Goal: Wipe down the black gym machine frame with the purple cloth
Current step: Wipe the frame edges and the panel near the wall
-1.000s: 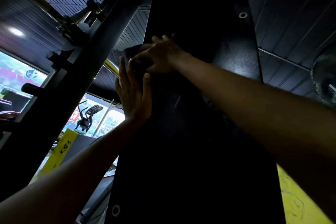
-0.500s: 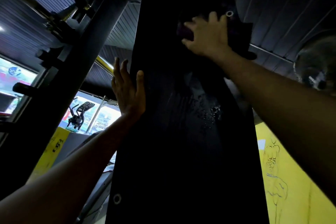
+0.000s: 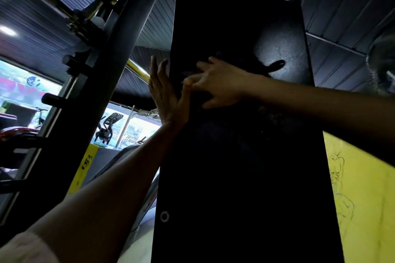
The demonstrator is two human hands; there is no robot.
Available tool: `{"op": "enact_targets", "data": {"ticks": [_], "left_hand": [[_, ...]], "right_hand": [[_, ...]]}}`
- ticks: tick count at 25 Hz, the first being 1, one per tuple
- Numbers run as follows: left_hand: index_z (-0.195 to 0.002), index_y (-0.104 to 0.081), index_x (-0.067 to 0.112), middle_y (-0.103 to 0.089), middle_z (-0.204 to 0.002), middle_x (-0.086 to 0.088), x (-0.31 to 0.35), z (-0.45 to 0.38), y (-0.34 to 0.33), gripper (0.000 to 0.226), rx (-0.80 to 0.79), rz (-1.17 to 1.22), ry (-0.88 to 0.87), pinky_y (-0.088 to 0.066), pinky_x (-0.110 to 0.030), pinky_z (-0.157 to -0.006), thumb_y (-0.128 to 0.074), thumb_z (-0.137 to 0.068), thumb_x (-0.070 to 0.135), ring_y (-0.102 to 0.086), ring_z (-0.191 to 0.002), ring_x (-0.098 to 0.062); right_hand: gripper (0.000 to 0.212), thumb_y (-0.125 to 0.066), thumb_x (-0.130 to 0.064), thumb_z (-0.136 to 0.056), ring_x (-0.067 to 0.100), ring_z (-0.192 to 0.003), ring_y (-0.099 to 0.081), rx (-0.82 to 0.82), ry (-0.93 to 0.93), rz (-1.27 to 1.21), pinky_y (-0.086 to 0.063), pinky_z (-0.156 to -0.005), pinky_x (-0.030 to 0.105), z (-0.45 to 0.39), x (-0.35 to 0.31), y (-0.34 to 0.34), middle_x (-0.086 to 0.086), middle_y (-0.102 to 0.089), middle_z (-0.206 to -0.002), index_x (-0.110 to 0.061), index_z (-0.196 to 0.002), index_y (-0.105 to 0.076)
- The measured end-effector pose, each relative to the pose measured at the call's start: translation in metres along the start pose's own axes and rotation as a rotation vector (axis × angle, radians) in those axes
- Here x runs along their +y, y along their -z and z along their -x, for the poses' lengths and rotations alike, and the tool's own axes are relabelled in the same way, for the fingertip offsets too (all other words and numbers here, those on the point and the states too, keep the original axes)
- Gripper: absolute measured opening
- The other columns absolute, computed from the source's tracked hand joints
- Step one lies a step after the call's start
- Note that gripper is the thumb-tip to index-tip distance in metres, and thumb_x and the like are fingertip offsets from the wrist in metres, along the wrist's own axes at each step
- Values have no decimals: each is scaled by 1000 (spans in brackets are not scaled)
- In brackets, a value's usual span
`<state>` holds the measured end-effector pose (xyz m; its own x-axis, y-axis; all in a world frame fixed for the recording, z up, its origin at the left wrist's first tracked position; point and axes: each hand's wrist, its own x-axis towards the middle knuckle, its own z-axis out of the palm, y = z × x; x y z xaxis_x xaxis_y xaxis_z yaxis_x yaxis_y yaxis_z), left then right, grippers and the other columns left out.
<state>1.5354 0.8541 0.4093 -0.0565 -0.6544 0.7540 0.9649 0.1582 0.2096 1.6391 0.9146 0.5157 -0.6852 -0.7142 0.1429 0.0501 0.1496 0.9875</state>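
Forearms reach up along the black frame panel (image 3: 239, 166). My left hand (image 3: 164, 94) lies flat with straight fingers on the panel's left edge. Just beside it, nearly touching its thumb, my right hand (image 3: 218, 83) presses the purple cloth (image 3: 271, 66) against the panel's face, fingers spread; a dark corner of cloth sticks out past the wrist. Beyond stands a slanted upright (image 3: 102, 74), then bright windows (image 3: 25, 89).

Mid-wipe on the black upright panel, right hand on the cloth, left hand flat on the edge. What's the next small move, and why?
Probably draw the right hand and the cloth under it down the black panel. The hand presses the cloth flat at mid-height, and the long stretch below shows specks just under it. The left hand lies flat on the panel's left edge, so it can keep bracing there.
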Motion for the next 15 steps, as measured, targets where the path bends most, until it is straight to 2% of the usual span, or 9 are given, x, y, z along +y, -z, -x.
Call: {"op": "enact_targets", "data": {"ticks": [2,3,5,7,9,10,12,14,15], "left_hand": [[-136,-40,-3,-26,-152,-22,-2,-1,-2,100,-5,-24,-8,-22,-55,-111,-17,-84,79,-28,-140,-32],[-136,-41,-3,-27,-152,-21,-2,-1,-2,100,-15,-25,2,-22,-57,-111,-17,-84,79,-28,-140,-32],[-137,-40,-1,-29,-151,-19,-2,-1,-3,102,-44,-46,26,-20,-57,-111,-14,-82,81,-27,-140,-31],[-139,-39,1,-30,-151,-18,-1,-2,-2,106,-94,-58,51,-19,-55,-113,-12,-79,84,-26,-141,-30],[-139,-38,2,-30,-152,-16,1,-3,-1,109,-129,-65,80,-17,-52,-114,-10,-76,86,-25,-141,-28],[-140,-38,2,-31,-152,-15,1,-3,-1,110,-141,-66,86,-17,-50,-114,-10,-75,87,-25,-141,-27],[-139,-39,2,-32,-151,-15,0,-2,0,107,-149,-75,89,-18,-48,-114,-12,-77,85,-27,-141,-26],[-139,-39,1,-36,-148,-15,-3,-7,0,95,-176,-57,85,-20,-49,-113,-21,-83,75,-31,-138,-27],[-139,-39,2,-38,-146,-15,-4,-8,-1,88,-184,-48,87,-23,-49,-112,-24,-84,69,-34,-136,-27]], "right_hand": [[60,-43,-56,-87,28,-121,-40,50,59,-34,-30,-94,40,36,27,0,-8,-37,-149,-32,-142,-40],[65,-39,-60,-83,31,-114,-45,76,12,-29,-31,-88,40,52,44,-1,-5,-43,-146,-29,-139,-46],[71,-39,-62,-79,34,-112,-44,97,-274,-47,-32,-91,43,69,77,-5,1,-44,-145,-25,-139,-47],[65,-48,-60,-85,34,-122,-37,98,-597,-68,-26,-101,46,63,85,-9,1,-38,-149,-28,-142,-41],[62,-49,-56,-88,34,-129,-31,101,-700,-45,-23,-105,47,48,63,-7,0,-34,-151,-31,-144,-36],[62,-48,-55,-89,33,-130,-30,93,-649,-37,-23,-104,46,46,44,-5,-1,-32,-152,-32,-145,-34],[62,-46,-56,-89,30,-129,-31,79,-414,-22,-25,-100,44,50,13,-11,-4,-30,-153,-34,-145,-32],[60,-43,-56,-87,29,-120,-41,85,-133,-35,-31,-92,42,66,-1,-14,-5,-38,-149,-33,-143,-39],[61,-41,-57,-84,30,-112,-47,70,-50,-44,-34,-87,41,74,4,-14,-3,-45,-144,-31,-139,-45]]}}
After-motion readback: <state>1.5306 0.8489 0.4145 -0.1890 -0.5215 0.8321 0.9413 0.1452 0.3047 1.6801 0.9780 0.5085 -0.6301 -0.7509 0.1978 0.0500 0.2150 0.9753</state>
